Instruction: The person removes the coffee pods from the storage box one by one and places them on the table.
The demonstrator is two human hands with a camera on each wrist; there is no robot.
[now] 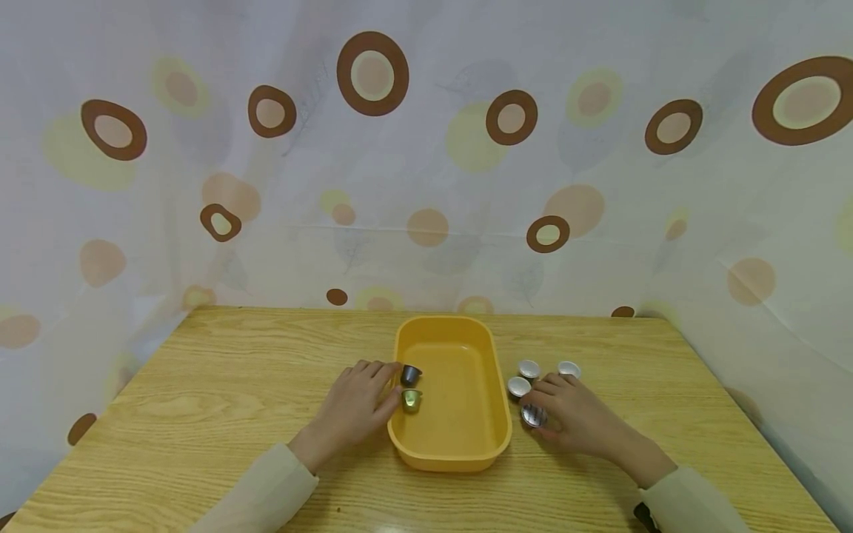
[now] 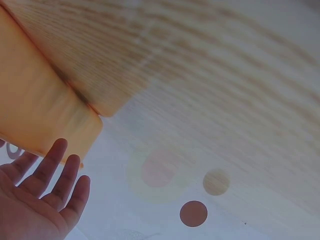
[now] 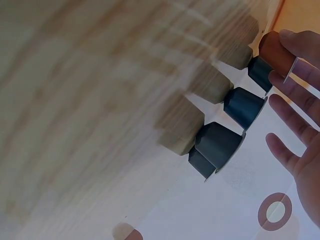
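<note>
My right hand (image 1: 576, 414) pinches an orange coffee capsule (image 3: 274, 52) between thumb and finger at the table, right of a yellow tray (image 1: 451, 465). Its silver lid shows under the fingers in the head view. Close by stand several dark coffee capsules, lids up, among them a teal one (image 3: 244, 107) and a dark grey one (image 3: 218, 145). My left hand (image 1: 353, 406) rests against the tray's left rim, its fingers extended and holding nothing. Inside the tray, along that side, lie a dark grey capsule (image 1: 410, 375) and a green capsule (image 1: 411, 401).
The wooden table (image 1: 266, 370) stretches to both sides of the tray. A patterned curtain (image 1: 426, 163) hangs behind it and along both sides.
</note>
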